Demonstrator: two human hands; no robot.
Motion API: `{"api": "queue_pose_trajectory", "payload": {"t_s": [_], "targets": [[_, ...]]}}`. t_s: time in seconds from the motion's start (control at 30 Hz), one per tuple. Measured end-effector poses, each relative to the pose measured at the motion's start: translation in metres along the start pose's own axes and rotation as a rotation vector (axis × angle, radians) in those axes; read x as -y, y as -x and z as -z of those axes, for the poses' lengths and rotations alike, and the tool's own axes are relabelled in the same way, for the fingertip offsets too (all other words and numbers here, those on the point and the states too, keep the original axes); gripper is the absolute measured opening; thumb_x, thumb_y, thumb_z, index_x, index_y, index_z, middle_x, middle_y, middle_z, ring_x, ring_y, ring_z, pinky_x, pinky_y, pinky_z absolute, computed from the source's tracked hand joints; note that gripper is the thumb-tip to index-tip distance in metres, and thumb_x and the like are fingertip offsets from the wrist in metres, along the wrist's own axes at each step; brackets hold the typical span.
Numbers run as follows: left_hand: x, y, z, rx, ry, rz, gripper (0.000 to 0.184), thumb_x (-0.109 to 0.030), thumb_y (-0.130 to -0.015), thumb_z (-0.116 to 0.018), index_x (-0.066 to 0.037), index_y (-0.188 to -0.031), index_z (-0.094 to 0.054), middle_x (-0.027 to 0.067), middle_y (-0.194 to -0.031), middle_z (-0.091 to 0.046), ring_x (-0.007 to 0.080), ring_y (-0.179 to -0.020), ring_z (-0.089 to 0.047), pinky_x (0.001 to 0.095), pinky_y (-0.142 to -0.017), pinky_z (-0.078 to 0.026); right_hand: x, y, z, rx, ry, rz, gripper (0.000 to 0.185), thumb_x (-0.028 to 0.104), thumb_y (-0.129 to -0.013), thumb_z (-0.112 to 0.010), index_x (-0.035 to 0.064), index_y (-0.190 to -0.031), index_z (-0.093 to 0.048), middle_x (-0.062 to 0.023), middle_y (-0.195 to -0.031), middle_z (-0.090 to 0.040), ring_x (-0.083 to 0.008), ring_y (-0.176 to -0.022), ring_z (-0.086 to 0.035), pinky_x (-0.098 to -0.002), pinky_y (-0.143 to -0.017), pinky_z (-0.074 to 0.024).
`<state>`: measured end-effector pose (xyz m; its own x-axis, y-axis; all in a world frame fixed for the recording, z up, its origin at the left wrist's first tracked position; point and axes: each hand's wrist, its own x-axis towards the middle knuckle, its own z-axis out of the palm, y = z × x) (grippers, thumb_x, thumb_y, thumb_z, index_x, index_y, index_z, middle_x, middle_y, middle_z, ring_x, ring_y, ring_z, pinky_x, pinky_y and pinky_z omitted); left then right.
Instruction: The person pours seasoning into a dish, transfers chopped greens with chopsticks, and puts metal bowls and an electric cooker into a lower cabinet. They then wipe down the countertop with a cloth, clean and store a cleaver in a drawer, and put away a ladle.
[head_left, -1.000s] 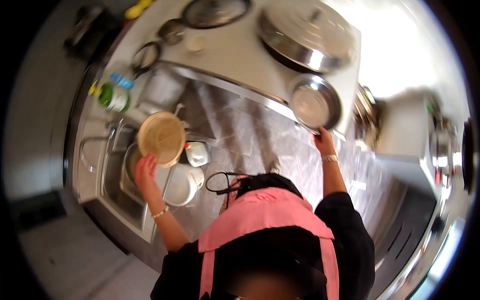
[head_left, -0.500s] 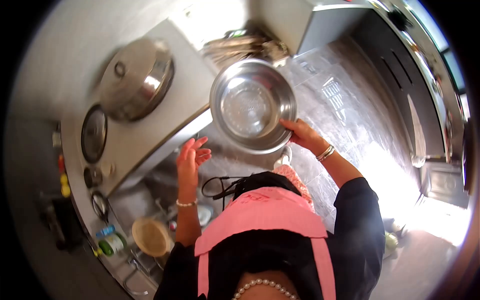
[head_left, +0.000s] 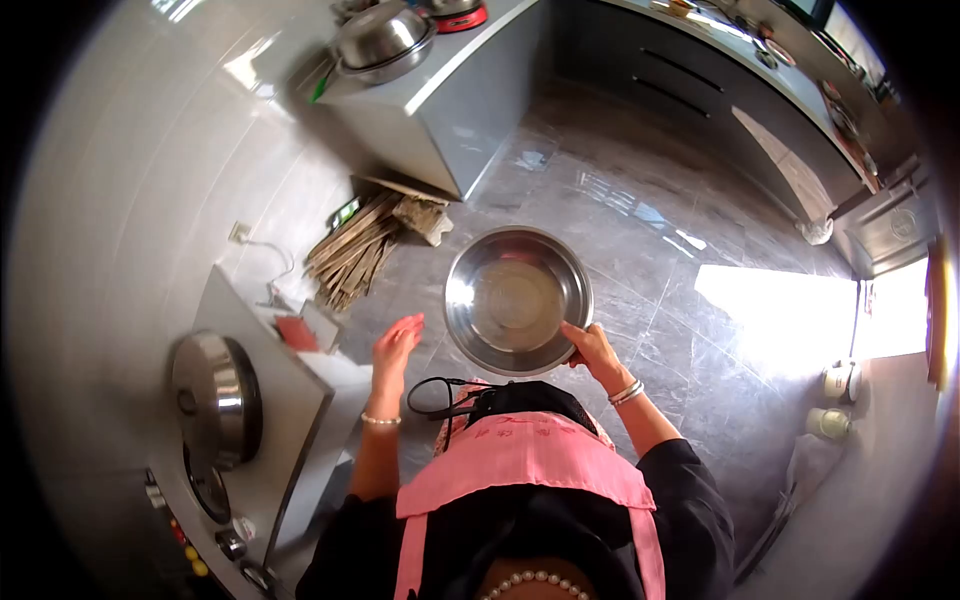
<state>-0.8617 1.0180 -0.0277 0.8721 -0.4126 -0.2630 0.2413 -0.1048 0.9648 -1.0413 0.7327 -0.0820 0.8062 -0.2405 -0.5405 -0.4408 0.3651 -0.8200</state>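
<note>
A round stainless steel basin hangs over the tiled floor in front of my body. My right hand grips its lower right rim, with the thumb on the inner side. To the left of the basin is my left hand, raised, with nothing in it and its fingers apart from the thumb. It does not touch the basin. I wear a pink apron over black clothing.
Firewood lies against the wall at the upper left. A counter with a large lidded pot is at the left. Another metal pot stands on a grey cabinet. Jugs sit by the right wall.
The basin has left the counter in my right hand as my body turned right. The sink and strainer have gone out of view. My left hand has moved from beside the strainer to the basin's left.
</note>
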Motion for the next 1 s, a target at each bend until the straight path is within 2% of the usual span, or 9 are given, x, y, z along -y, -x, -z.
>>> {"api": "queue_pose_trajectory", "payload": {"t_s": [0.07,0.1,0.23,0.43,0.47,0.5,0.67,0.83,1.0], "targets": [[-0.013,-0.058,-0.029,0.118,-0.133,-0.108,0.030,-0.008,-0.086,-0.051,0.005,-0.114,-0.052,0.0139,-0.118,-0.054,0.0204,-0.111,-0.050,0.0308,-0.097,-0.035,-0.008,-0.030,0.045,-0.126,-0.131,-0.068,0.042,0.035,-0.086,-0.050,-0.0051,-0.083,-0.063,-0.0113,-0.066,-0.063,-0.0132,-0.046,-0.056,-0.0224,-0.041,-0.0433],[-0.019,-0.087,-0.043,0.146,-0.153,-0.132,0.036,-0.007,-0.084,-0.052,0.003,-0.119,-0.051,0.0094,-0.119,-0.054,0.0125,-0.106,-0.049,0.0234,-0.092,-0.035,-0.011,-0.049,0.062,-0.249,-0.115,-0.103,0.041,0.033,-0.086,-0.051,-0.0060,-0.084,-0.063,-0.0111,-0.065,-0.063,-0.0139,-0.047,-0.057,-0.0229,-0.041,-0.0444],[0.001,-0.248,-0.061,0.183,-0.258,-0.159,0.042,0.000,-0.081,-0.045,0.005,-0.123,-0.045,0.0140,-0.129,-0.045,0.0219,-0.120,-0.041,0.0318,-0.101,-0.029,0.011,-0.106,0.120,-0.449,-0.255,-0.045,0.040,0.033,-0.082,-0.056,-0.0061,-0.078,-0.062,-0.0112,-0.061,-0.060,-0.0152,-0.048,-0.059,-0.0257,-0.043,-0.0467],[0.058,-0.489,-0.039,0.313,-0.361,-0.336,0.035,-0.002,-0.078,-0.052,0.006,-0.112,-0.053,0.0177,-0.132,-0.039,0.0239,-0.124,-0.035,0.0337,-0.103,-0.026,0.011,-0.155,0.113,-0.704,-0.405,0.075,0.036,0.031,-0.081,-0.057,-0.0047,-0.080,-0.059,-0.0094,-0.059,-0.058,-0.0163,-0.048,-0.059,-0.0245,-0.041,-0.0474],[0.041,-0.574,-0.075,0.338,-0.514,-0.344,0.036,-0.002,-0.077,-0.054,0.003,-0.112,-0.054,0.0184,-0.133,-0.038,0.0245,-0.125,-0.034,0.0337,-0.103,-0.027,0.075,-0.173,0.151,-0.745,-0.434,-0.010,0.034,0.030,-0.081,-0.057,-0.0039,-0.080,-0.059,-0.0090,-0.060,-0.058,-0.0170,-0.048,-0.060,-0.0239,-0.041,-0.0469],[-0.007,-0.573,-0.112,0.260,-0.579,-0.273,0.037,-0.005,-0.075,-0.059,0.001,-0.112,-0.056,0.0198,-0.135,-0.036,0.0252,-0.126,-0.034,0.0329,-0.102,-0.027,0.086,-0.194,0.158,-0.773,-0.466,-0.011,0.035,0.031,-0.081,-0.057,-0.0037,-0.080,-0.058,-0.0085,-0.060,-0.057,-0.0170,-0.048,-0.060,-0.0237,-0.041,-0.0462],[-0.042,-0.687,-0.132,0.174,-0.922,-0.311,0.037,-0.026,-0.069,-0.064,-0.014,-0.104,-0.064,0.0215,-0.134,-0.036,0.0322,-0.123,-0.036,0.0335,-0.099,-0.033,0.128,-0.250,0.142,-0.863,-0.412,-0.102,0.032,0.031,-0.083,-0.056,-0.0008,-0.079,-0.060,-0.0092,-0.052,-0.056,-0.0143,-0.039,-0.054,-0.0204,-0.032,-0.0377],[-0.038,-0.682,-0.156,0.008,-1.085,-0.299,0.034,-0.025,-0.067,-0.062,-0.018,-0.101,-0.066,0.0200,-0.137,-0.032,0.0309,-0.126,-0.031,0.0356,-0.103,-0.030,0.106,-0.255,0.174,-0.771,-0.416,-0.253,0.029,0.029,-0.084,-0.054,0.0005,-0.083,-0.059,-0.0082,-0.059,-0.059,-0.0132,-0.043,-0.056,-0.0197,-0.032,-0.0372],[-0.033,-0.771,-0.153,-0.091,-1.257,-0.265,0.032,-0.023,-0.068,-0.062,-0.017,-0.098,-0.066,0.0191,-0.136,-0.034,0.0314,-0.125,-0.031,0.0353,-0.103,-0.029,0.161,-0.386,0.209,-0.539,-0.275,-0.316,0.037,0.032,-0.082,-0.054,-0.0043,-0.077,-0.060,-0.0105,-0.060,-0.059,-0.0151,-0.044,-0.056,-0.0226,-0.039,-0.0430]]}}
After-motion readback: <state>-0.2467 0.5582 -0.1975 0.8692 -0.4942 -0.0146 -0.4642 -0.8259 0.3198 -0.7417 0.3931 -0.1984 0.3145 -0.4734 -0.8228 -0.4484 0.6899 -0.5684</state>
